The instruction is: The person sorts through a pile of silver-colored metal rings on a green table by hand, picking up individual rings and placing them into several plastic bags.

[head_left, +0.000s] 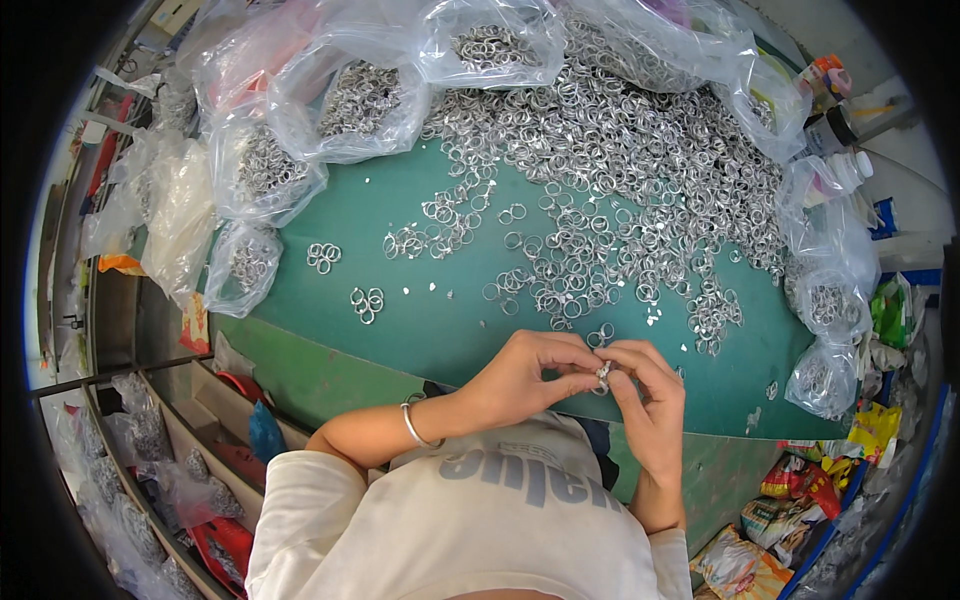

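Observation:
Near the front edge of the green table my two hands meet over a small silver ring [602, 372]. The thumb and fingers of my left hand [535, 372] pinch it from the left. From the right, the fingertips of my right hand [648, 392] close on the same ring, partly hiding it. Just beyond my fingers lies a loose pair of rings [601, 334]. A great heap of silver rings [650, 150] covers the far and right part of the table, thinning out toward my hands. Two small groups of rings [367, 304] [323, 257] sit apart on the left.
Clear plastic bags of rings [362, 105] line the table's far and left edges; more bags [830, 305] stand at the right. Compartments with bagged pieces [140, 430] are at lower left. Colourful packets [800, 490] lie at lower right. Small white scraps dot the green tabletop [340, 210].

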A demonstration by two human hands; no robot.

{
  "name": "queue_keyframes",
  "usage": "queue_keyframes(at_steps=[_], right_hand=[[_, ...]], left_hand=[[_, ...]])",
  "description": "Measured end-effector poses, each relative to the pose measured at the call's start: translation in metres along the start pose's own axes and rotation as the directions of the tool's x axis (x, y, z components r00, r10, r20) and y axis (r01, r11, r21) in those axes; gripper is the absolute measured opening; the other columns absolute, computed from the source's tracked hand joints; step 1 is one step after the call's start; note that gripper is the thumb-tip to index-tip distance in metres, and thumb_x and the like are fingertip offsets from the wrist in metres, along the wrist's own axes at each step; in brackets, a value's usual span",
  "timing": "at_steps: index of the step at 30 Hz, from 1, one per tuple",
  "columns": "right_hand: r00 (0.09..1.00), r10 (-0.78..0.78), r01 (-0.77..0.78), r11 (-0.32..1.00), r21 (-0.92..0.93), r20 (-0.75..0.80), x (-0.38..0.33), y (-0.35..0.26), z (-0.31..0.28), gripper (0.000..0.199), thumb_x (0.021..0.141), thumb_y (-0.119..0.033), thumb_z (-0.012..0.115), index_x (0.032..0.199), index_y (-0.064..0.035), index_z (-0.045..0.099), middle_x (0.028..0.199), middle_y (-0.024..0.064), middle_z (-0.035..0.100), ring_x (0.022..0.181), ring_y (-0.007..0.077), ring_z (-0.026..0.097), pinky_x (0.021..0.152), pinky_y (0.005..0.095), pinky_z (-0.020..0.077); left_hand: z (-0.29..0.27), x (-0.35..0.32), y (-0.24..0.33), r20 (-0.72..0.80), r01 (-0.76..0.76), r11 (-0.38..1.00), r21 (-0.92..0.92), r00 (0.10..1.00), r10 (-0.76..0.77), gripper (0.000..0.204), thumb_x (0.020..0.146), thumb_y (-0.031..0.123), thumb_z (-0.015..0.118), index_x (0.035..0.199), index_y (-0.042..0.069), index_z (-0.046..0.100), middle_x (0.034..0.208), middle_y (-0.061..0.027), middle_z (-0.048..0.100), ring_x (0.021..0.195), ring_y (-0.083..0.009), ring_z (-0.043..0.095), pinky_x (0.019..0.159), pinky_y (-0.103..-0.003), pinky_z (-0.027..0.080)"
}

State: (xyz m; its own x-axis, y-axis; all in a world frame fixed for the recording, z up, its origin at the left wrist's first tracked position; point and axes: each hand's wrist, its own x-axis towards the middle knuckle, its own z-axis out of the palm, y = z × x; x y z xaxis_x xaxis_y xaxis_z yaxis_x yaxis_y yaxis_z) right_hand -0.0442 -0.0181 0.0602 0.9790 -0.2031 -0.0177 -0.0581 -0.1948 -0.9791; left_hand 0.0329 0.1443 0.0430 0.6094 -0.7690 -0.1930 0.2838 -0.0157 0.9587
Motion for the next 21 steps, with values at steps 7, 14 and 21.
queue_keyframes(at_steps=[7,14,21], right_hand=[[0.996,-0.058,0.064,0.996,0.068,-0.074,-0.004,0.006,0.002,0.014,0.073,0.007,0.07,0.086,0.0022,0.07,0.08,0.0089,0.062,0.069,0.0149,0.057,0.061,0.0249,0.0438],[0.967,-0.159,0.153,0.987,-0.047,-0.199,-0.01,0.007,0.009,0.015,0.071,0.011,0.068,0.085,0.0042,0.069,0.075,0.0088,0.061,0.065,0.0143,0.056,0.055,0.0236,0.0422],[0.977,0.071,-0.021,0.97,0.243,-0.2,-0.005,0.01,0.013,0.013,0.079,0.011,0.061,0.09,0.0046,0.067,0.082,0.0083,0.061,0.065,0.0106,0.057,0.056,0.0199,0.0438]], left_hand=[[-0.004,-0.002,-0.007,0.027,0.127,0.96,-0.247,0.992,-0.125,0.013,0.086,0.003,0.064,0.095,-0.005,0.067,0.085,-0.007,0.064,0.076,-0.0109,0.06,0.065,-0.023,0.049],[-0.003,0.001,-0.011,0.072,0.297,0.832,-0.468,0.952,-0.299,0.014,0.089,0.005,0.062,0.097,-0.005,0.066,0.085,-0.0089,0.065,0.077,-0.0122,0.062,0.072,-0.027,0.053],[-0.013,0.005,-0.028,-0.069,0.221,0.791,-0.57,0.947,-0.315,0.016,0.09,0.008,0.061,0.098,-0.004,0.067,0.085,-0.0068,0.065,0.077,-0.011,0.062,0.073,-0.026,0.053]])
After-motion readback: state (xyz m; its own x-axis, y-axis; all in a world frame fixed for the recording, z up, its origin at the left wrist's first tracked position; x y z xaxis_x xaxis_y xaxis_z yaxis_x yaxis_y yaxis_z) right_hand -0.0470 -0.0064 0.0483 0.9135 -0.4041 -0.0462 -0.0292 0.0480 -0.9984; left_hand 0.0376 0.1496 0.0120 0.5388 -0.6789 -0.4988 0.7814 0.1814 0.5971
